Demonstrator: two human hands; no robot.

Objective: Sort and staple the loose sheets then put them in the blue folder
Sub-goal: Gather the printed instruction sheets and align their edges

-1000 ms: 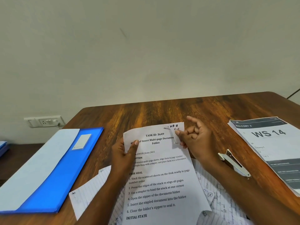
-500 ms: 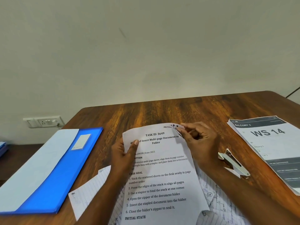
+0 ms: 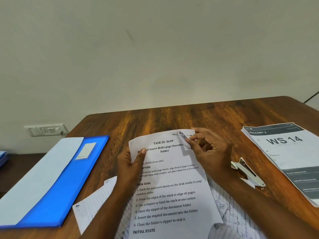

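Against pale wall (image 3: 155,57), wooden desk (image 3: 172,118).

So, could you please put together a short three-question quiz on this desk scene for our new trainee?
1. True or false: the stapler lies right of the right hand.
2. Which side of the table holds the blue folder?
3. The left hand holds: A) the stapler B) the printed sheet C) the WS 14 booklet

Key: 1 true; 2 left; 3 B.
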